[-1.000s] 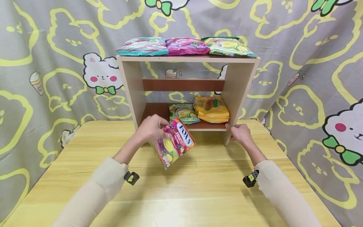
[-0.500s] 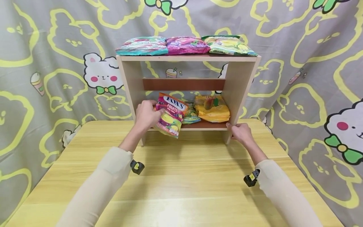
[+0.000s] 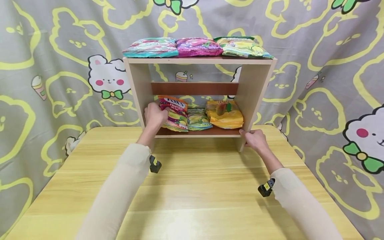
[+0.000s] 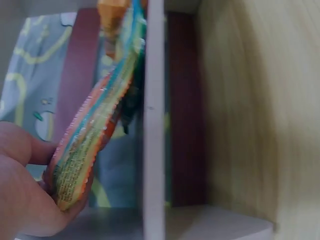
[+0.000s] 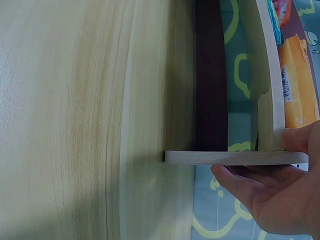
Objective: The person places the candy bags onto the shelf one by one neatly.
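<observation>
My left hand [image 3: 156, 116] grips the left edge of a purple and orange Fox's Fruits candy bag [image 3: 177, 115] at the left of the shelf unit's lower board [image 3: 207, 135]. The left wrist view shows the bag [image 4: 82, 155] edge-on and tilted, thumb and fingers on its near end. To its right lie a green and yellow candy bag [image 3: 198, 119], partly overlapped, and a yellow bag [image 3: 226, 118] with a mango picture. My right hand [image 3: 254, 138] holds the unit's right side panel [image 5: 235, 157] near the lower board, thumb on the inner side and fingers outside.
On the top board [image 3: 199, 61] lie a teal bag [image 3: 151, 49], a magenta bag [image 3: 198, 47] and a yellow-green bag [image 3: 243, 47]. The unit stands at the back of the wooden table [image 3: 192, 186], before a patterned curtain [image 3: 69, 50].
My left hand has carried the Fox's bag up from in front of the unit, then left and back into the lower compartment beside the green bag. My right hand has stayed on the side panel.
</observation>
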Demonstrator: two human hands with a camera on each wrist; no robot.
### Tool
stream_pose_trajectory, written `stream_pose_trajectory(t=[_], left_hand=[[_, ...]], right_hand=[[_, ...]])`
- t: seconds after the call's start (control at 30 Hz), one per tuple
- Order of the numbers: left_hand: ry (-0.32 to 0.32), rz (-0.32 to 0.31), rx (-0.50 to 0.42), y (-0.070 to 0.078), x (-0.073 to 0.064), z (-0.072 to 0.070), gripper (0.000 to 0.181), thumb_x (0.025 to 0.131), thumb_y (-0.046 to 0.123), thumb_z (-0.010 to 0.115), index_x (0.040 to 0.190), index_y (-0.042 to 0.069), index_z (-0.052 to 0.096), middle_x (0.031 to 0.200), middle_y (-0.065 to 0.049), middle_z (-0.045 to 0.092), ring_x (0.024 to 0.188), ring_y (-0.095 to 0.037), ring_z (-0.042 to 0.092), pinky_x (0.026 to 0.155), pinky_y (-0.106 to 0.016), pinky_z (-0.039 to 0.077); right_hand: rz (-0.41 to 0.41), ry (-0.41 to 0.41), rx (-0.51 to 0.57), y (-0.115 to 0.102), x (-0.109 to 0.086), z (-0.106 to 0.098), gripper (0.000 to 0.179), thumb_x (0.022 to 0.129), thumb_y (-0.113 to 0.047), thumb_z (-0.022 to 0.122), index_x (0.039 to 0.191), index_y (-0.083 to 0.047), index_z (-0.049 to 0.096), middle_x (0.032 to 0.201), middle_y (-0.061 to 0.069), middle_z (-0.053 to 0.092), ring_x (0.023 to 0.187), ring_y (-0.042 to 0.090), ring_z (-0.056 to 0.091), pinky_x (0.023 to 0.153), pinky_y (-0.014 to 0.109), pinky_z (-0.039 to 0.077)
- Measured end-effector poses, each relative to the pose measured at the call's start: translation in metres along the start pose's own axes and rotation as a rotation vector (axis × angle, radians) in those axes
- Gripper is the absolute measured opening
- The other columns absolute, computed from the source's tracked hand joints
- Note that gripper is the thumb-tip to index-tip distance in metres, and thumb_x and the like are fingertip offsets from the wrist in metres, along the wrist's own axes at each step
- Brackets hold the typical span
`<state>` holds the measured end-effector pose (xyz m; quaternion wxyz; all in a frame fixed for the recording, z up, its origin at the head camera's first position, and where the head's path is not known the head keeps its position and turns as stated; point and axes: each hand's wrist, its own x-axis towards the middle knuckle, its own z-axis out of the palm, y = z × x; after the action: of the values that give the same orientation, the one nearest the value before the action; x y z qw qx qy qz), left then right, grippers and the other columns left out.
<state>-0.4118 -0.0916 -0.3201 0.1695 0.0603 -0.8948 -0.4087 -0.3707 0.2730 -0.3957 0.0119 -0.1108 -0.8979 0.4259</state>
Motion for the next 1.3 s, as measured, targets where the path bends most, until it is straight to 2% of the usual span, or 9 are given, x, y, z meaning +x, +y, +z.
stream_pose_trajectory(t=[0.1, 0.23, 0.4, 0.5, 0.6, 0.83, 1.03, 1.2, 1.3], left_hand=[[0.023, -0.041, 0.004, -0.007, 0.001, 0.007, 0.029, 0.094, 0.026, 0.067, 0.080, 0.002, 0.060, 0.096, -0.023, 0.069, 0.090, -0.037, 0.060, 0.078, -0.050, 0.051], [0.041, -0.053, 0.015, -0.014, 0.001, 0.012, 0.031, 0.094, 0.028, 0.068, 0.079, 0.002, 0.059, 0.099, -0.027, 0.070, 0.097, -0.042, 0.065, 0.084, -0.055, 0.054], [0.001, -0.062, 0.042, -0.021, 0.001, 0.015, 0.036, 0.096, 0.029, 0.064, 0.100, -0.007, 0.064, 0.111, -0.031, 0.067, 0.109, -0.049, 0.062, 0.095, -0.057, 0.052], [-0.034, -0.082, 0.049, -0.026, 0.001, 0.018, 0.044, 0.098, 0.027, 0.060, 0.121, -0.010, 0.055, 0.122, -0.034, 0.062, 0.118, -0.051, 0.058, 0.101, -0.058, 0.050], [-0.046, -0.088, 0.051, -0.029, 0.001, 0.020, 0.049, 0.100, 0.026, 0.057, 0.133, -0.007, 0.043, 0.128, -0.036, 0.058, 0.124, -0.053, 0.055, 0.105, -0.059, 0.048], [-0.098, -0.003, 0.141, -0.023, -0.004, 0.020, 0.047, 0.101, 0.022, 0.047, 0.136, -0.009, 0.042, 0.126, -0.035, 0.057, 0.122, -0.051, 0.054, 0.105, -0.058, 0.047], [-0.136, 0.047, 0.225, -0.019, -0.008, 0.021, 0.055, 0.098, 0.019, 0.048, 0.143, -0.011, 0.037, 0.133, -0.039, 0.047, 0.126, -0.051, 0.047, 0.109, -0.056, 0.043], [-0.149, 0.106, 0.297, -0.015, -0.013, 0.023, 0.051, 0.101, 0.022, 0.049, 0.139, -0.011, 0.044, 0.132, -0.039, 0.047, 0.125, -0.052, 0.047, 0.107, -0.059, 0.044], [-0.171, 0.153, 0.332, -0.011, -0.017, 0.025, 0.052, 0.104, 0.028, 0.049, 0.142, -0.008, 0.046, 0.137, -0.041, 0.046, 0.128, -0.056, 0.045, 0.109, -0.064, 0.039]], right_hand=[[0.003, -0.003, -0.004, 0.000, 0.001, 0.000, 0.061, 0.100, -0.050, 0.051, 0.122, 0.005, 0.068, 0.132, 0.031, 0.062, 0.081, 0.020, 0.076, 0.097, 0.046, 0.053], [0.001, -0.003, 0.003, -0.001, 0.001, 0.000, 0.061, 0.100, -0.049, 0.051, 0.122, 0.006, 0.068, 0.133, 0.032, 0.060, 0.090, 0.030, 0.076, 0.098, 0.046, 0.053], [0.003, -0.003, 0.000, -0.003, 0.000, -0.001, 0.062, 0.100, -0.049, 0.050, 0.125, 0.006, 0.066, 0.136, 0.032, 0.059, 0.096, 0.034, 0.075, 0.100, 0.047, 0.051], [0.010, -0.007, -0.007, -0.003, -0.001, -0.001, 0.062, 0.100, -0.049, 0.050, 0.124, 0.005, 0.067, 0.135, 0.032, 0.059, 0.093, 0.030, 0.076, 0.099, 0.047, 0.051], [0.009, -0.006, -0.005, -0.003, -0.001, -0.001, 0.062, 0.100, -0.049, 0.050, 0.124, 0.005, 0.067, 0.135, 0.032, 0.059, 0.090, 0.027, 0.076, 0.099, 0.046, 0.051], [0.008, -0.004, 0.007, -0.004, -0.001, -0.001, 0.062, 0.100, -0.049, 0.050, 0.126, 0.006, 0.066, 0.136, 0.032, 0.059, 0.100, 0.035, 0.074, 0.101, 0.047, 0.051], [0.007, 0.002, 0.017, -0.001, 0.000, 0.000, 0.062, 0.100, -0.049, 0.051, 0.123, 0.006, 0.067, 0.134, 0.032, 0.060, 0.099, 0.035, 0.074, 0.099, 0.046, 0.053], [0.004, 0.004, 0.025, 0.001, 0.000, 0.001, 0.062, 0.100, -0.049, 0.051, 0.122, 0.007, 0.068, 0.129, 0.031, 0.064, 0.100, 0.035, 0.074, 0.097, 0.045, 0.055], [0.005, 0.006, 0.026, 0.001, 0.000, 0.001, 0.062, 0.100, -0.049, 0.051, 0.123, 0.007, 0.068, 0.129, 0.031, 0.064, 0.101, 0.036, 0.073, 0.097, 0.045, 0.055]])
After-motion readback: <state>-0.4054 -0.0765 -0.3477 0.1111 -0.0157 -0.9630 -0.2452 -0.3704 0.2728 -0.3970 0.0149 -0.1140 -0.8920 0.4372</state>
